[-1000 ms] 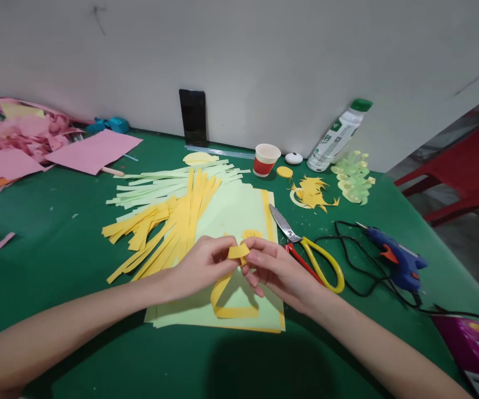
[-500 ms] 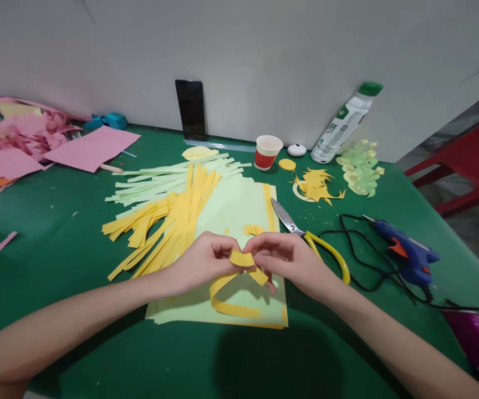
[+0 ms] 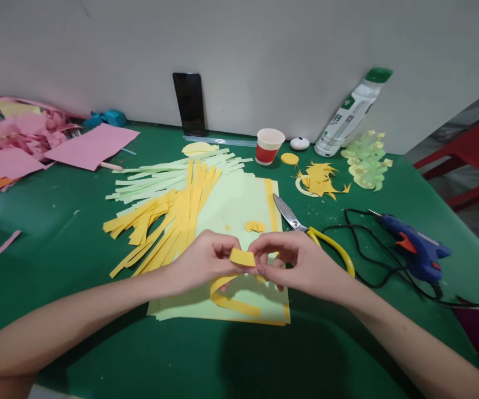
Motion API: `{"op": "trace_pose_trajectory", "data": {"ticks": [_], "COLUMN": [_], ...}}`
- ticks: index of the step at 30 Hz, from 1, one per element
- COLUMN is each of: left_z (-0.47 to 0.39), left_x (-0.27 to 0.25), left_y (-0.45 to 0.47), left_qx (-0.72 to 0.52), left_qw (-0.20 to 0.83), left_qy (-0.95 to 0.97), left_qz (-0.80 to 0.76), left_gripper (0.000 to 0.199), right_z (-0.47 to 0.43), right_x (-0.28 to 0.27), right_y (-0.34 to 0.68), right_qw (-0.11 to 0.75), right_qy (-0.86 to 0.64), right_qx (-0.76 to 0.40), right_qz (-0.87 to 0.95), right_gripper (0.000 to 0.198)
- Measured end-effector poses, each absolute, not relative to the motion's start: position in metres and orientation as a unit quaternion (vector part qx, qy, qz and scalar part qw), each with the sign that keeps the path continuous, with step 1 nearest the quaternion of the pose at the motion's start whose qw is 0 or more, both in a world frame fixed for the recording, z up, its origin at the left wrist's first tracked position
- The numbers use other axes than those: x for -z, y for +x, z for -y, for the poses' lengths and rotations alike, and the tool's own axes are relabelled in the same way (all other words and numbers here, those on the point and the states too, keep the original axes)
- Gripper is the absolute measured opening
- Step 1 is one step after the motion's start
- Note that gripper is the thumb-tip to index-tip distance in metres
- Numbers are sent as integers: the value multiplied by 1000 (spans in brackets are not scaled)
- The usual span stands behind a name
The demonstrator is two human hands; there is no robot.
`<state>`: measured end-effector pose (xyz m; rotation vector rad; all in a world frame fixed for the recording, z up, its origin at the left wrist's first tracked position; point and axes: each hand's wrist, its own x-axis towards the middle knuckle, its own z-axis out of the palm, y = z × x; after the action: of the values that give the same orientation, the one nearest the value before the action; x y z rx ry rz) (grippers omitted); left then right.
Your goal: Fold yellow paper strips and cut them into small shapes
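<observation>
Between my two hands is a yellow paper strip (image 3: pixel 243 257), bent near its end, with a long curl hanging below over the pale green paper sheets (image 3: pixel 239 205). My left hand (image 3: pixel 210 255) is closed on the strip from the left. From the right, my right hand (image 3: pixel 291 257) pinches the strip's short end between thumb and fingers. Fingertips hide part of the folded paper. Just beyond them, a small yellow fringed piece (image 3: pixel 255 226) lies on the sheets. Loose yellow strips (image 3: pixel 181 227) fan out by my left hand, and yellow-handled scissors (image 3: pixel 312 233) lie beside my right hand.
Pale green strips (image 3: pixel 160 183) lie behind the yellow ones. A blue glue gun (image 3: pixel 416 246) with a black cord is at right. Along the wall stand a phone (image 3: pixel 189 104), a paper cup (image 3: pixel 269 147) and a leaning bottle (image 3: pixel 351 116). Pink paper (image 3: pixel 93 145) lies at left.
My right hand's fingers have shifted slightly on the strip, and the yellow flap under them is now mostly hidden. My left hand stays in place. The view has moved a little.
</observation>
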<state>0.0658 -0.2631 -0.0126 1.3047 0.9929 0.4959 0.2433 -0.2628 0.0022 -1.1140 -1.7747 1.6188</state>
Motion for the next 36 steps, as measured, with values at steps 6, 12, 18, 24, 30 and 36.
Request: {"op": "trace_pose_trajectory", "data": {"ticks": [6, 12, 18, 24, 30, 36], "left_z": [261, 259, 261, 262, 261, 262], "left_x": [12, 13, 10, 12, 13, 14], "left_y": [66, 63, 65, 64, 63, 66], "left_qx": [-235, -220, -254, -272, -301, -322], "left_qw": [642, 588, 518, 476, 578, 630], "left_qy": [592, 651, 700, 732, 646, 594], "left_qz": [-427, -428, -420, -403, -397, -383], "left_gripper": [31, 33, 21, 21, 17, 16], "right_z": [264, 266, 267, 267, 265, 262], "right_x": [-2, 4, 6, 8, 10, 14], "right_y": [244, 241, 241, 240, 240, 237], "right_qw": [249, 270, 339, 352, 345, 362], "right_qy": [-402, -409, -443, -454, -429, -392], "right_qx": [-547, -560, -549, -568, -608, -655], "right_qz": [691, 668, 622, 590, 572, 535], "right_gripper": [6, 8, 4, 3, 13, 14]}}
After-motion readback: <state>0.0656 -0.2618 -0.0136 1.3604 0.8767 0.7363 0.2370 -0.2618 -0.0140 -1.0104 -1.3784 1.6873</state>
